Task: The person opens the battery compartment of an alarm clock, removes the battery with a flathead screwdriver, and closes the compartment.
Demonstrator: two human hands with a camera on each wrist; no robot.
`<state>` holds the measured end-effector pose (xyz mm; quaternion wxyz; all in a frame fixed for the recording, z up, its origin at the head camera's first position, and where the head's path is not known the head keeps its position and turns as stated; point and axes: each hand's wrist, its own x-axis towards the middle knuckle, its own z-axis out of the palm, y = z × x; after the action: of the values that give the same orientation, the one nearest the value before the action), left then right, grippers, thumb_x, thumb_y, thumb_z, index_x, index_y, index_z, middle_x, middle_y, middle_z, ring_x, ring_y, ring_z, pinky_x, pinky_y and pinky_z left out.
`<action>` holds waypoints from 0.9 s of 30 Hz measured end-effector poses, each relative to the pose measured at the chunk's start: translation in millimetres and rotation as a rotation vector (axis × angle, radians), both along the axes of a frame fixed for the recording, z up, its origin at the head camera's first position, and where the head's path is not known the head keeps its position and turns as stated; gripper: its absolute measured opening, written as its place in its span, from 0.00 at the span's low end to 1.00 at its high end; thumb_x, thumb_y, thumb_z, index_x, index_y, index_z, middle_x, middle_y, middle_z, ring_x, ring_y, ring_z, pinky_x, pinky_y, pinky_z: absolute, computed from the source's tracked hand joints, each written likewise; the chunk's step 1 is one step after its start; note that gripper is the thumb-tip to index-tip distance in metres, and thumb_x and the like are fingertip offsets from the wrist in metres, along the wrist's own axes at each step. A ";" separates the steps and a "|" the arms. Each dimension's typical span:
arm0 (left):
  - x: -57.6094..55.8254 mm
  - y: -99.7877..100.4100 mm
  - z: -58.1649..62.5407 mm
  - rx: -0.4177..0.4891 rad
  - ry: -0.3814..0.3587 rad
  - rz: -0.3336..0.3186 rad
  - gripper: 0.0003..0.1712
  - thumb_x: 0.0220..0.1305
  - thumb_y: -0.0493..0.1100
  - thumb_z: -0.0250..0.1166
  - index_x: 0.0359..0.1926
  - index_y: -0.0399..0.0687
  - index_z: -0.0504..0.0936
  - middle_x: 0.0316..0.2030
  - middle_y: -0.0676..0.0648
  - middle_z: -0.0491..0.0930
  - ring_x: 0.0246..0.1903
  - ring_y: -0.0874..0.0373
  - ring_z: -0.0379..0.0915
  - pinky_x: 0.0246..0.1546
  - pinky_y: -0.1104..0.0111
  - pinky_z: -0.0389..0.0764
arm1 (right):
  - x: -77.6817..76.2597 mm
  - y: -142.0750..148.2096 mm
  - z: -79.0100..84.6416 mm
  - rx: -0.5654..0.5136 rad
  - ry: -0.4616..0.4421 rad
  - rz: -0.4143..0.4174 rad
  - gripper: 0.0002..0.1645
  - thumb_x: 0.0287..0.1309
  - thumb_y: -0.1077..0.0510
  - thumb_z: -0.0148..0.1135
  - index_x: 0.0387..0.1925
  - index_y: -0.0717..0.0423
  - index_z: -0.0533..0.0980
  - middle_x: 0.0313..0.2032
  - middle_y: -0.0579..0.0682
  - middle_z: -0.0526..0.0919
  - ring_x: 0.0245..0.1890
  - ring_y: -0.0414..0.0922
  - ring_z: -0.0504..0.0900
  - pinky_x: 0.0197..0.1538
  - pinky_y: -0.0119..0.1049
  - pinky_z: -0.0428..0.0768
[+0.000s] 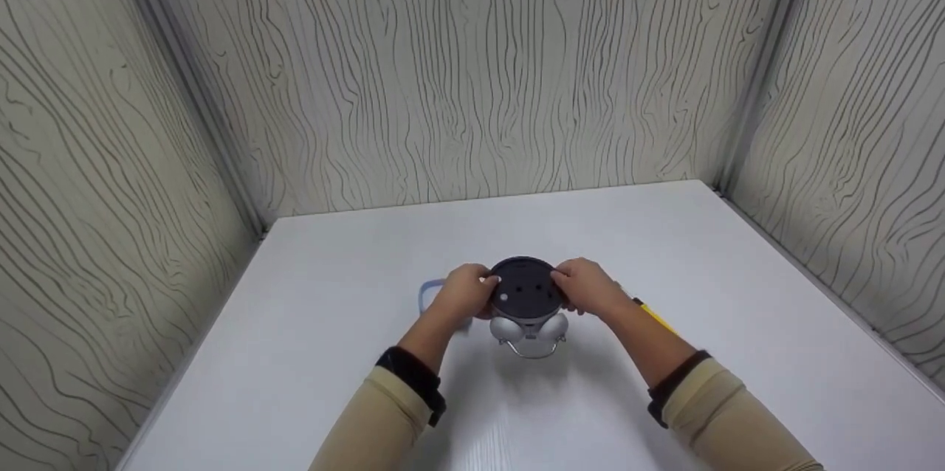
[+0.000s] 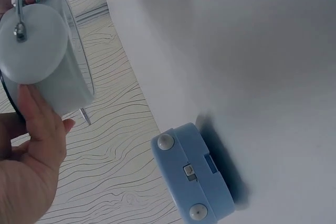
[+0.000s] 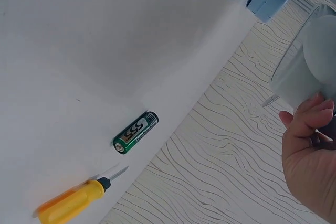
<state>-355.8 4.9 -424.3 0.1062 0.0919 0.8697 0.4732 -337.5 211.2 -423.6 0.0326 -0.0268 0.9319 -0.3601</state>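
Note:
A twin-bell alarm clock (image 1: 526, 301) is held above the table, its dark round back facing up and its two bells and wire handle toward me. My left hand (image 1: 466, 289) grips its left rim, thumb on the back. On the opposite rim, my right hand (image 1: 588, 286) holds on in the same way. In the left wrist view, the clock's white body (image 2: 65, 85) and a bell show above the left fingers. The right wrist view shows fingers (image 3: 310, 114) under the clock's side, and a thin metal leg sticks out. The clock's face is turned away in the head view.
A light blue case-like object (image 2: 191, 174) with two white round knobs lies on the table left of the clock. To the right are a green AA battery (image 3: 135, 132) and a yellow-handled screwdriver (image 3: 73, 203). Wood-grain patterned panels (image 1: 472, 72) enclose the white table (image 1: 332, 264).

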 end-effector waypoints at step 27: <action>7.8 1.8 -24.8 -0.271 -0.142 -0.082 0.12 0.64 0.34 0.52 0.45 0.32 0.76 0.29 0.41 0.76 0.21 0.53 0.78 0.19 0.68 0.80 | 8.7 -8.4 -28.6 0.111 -0.181 0.160 0.10 0.66 0.61 0.44 0.37 0.62 0.72 0.18 0.53 0.77 0.16 0.42 0.78 0.20 0.33 0.78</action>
<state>-348.0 6.8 -449.1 0.1982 0.0784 0.9114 0.3522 -328.8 202.8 -452.2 0.1468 -0.0665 0.9386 -0.3050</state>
